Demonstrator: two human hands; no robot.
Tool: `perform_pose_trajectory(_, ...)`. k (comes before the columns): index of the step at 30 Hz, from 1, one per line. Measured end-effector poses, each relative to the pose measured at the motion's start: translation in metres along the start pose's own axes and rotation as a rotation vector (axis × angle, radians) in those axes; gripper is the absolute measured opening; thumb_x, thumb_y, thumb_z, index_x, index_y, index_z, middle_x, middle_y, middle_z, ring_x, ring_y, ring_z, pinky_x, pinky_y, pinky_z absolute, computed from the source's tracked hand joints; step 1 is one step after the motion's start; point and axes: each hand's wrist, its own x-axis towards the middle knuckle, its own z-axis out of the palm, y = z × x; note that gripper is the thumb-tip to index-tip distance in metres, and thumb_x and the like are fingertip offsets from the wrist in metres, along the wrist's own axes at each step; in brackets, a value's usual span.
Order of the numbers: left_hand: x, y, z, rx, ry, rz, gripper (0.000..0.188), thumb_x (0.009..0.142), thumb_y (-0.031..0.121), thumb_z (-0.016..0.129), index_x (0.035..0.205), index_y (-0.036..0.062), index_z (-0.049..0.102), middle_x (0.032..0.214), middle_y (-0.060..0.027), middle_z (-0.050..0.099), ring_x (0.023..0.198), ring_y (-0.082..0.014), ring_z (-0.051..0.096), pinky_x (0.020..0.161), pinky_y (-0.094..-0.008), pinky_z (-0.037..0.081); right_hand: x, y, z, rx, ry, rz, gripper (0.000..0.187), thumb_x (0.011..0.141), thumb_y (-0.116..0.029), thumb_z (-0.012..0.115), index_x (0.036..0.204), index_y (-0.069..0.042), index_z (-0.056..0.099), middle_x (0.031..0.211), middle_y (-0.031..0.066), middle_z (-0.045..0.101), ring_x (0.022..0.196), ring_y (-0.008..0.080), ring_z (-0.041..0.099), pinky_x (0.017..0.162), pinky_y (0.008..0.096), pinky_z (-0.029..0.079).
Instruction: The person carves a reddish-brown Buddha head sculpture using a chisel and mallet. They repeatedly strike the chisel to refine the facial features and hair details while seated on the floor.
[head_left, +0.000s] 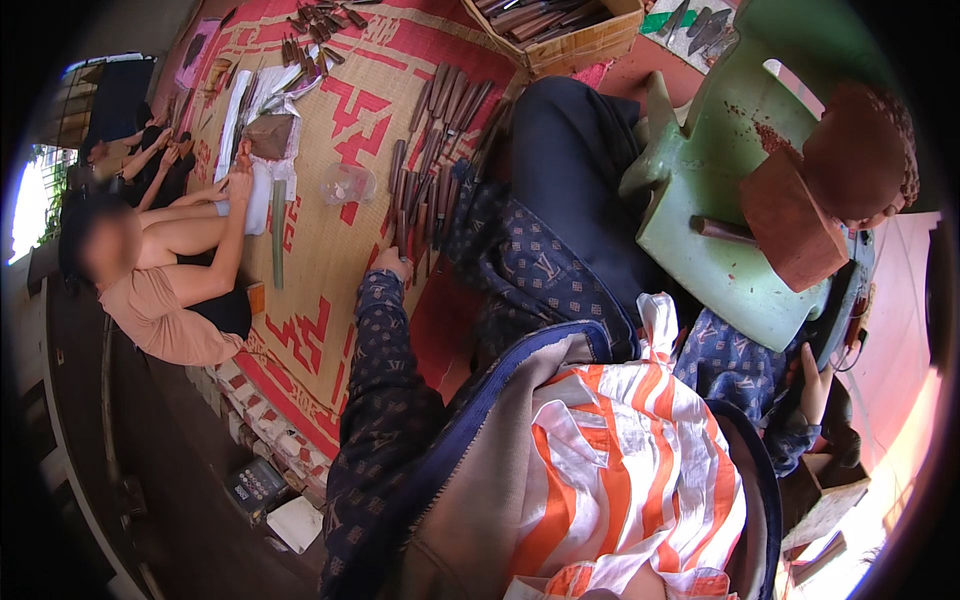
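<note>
My left hand (392, 264) reaches down to the mat beside a row of wooden-handled chisels (440, 150). Its fingers are curled at the near ends of the handles; what they hold, if anything, is hidden. At the far right, my right hand (816, 386) lies against the dark edge under the green plastic chair (680, 235), one finger pointing up and the others hidden. On that chair rest a reddish-brown block (795, 220) and, against it, a rounded brown piece with a bumpy rim (855, 150). A wooden handle (724, 231) pokes out beside the block.
A patterned red and straw mat (310, 220) bears more tools (325, 25), a clear plastic cup (347, 183) and a green stick (278, 235). A box of tools (580, 45) stands ahead. Another person (180, 290) sits at left by a brown block (270, 137). Reddish crumbs (765, 135) dot the chair.
</note>
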Motion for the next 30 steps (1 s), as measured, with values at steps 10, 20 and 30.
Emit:
perform_pose_trajectory(10, -0.007, -0.023, 0.024, -0.115, 0.070, -0.069, 0.024, 0.084, 0.016, 0.067, 0.107, 0.0078, 0.063, 0.103, -0.0180, 0.067, 0.102, -0.0328, 0.064, 0.089, -0.0424, 0.051, 0.000, -0.011, 0.001, -0.044, -0.006, 0.000, 0.025, 0.090, -0.027, 0.066, 0.080, -0.007, 0.057, 0.062, 0.0017, 0.055, 0.047, 0.0114, 0.049, 0.046, 0.0244, 0.038)
perform_pose_trajectory(20, -0.001, 0.004, 0.009, -0.628, 0.149, -0.024, 0.017, 0.079, 0.016, 0.074, 0.085, 0.0014, 0.067, 0.081, -0.0170, 0.069, 0.082, -0.0312, 0.068, 0.075, -0.0400, 0.053, 0.001, -0.003, -0.001, -0.034, 0.031, 0.019, 0.025, 0.090, -0.029, 0.067, 0.085, -0.007, 0.057, 0.064, 0.0016, 0.055, 0.048, 0.0113, 0.050, 0.047, 0.0246, 0.039)
perform_pose_trajectory(30, -0.005, 0.066, 0.006, -0.425, 0.379, 0.278, 0.021, 0.080, 0.025, 0.074, 0.085, 0.0054, 0.069, 0.082, -0.0140, 0.069, 0.081, -0.0330, 0.067, 0.072, -0.0427, 0.052, 0.006, 0.003, -0.007, -0.046, 0.013, 0.005, 0.023, 0.090, -0.027, 0.067, 0.087, -0.006, 0.057, 0.064, 0.0019, 0.055, 0.048, 0.0119, 0.050, 0.047, 0.0250, 0.039)
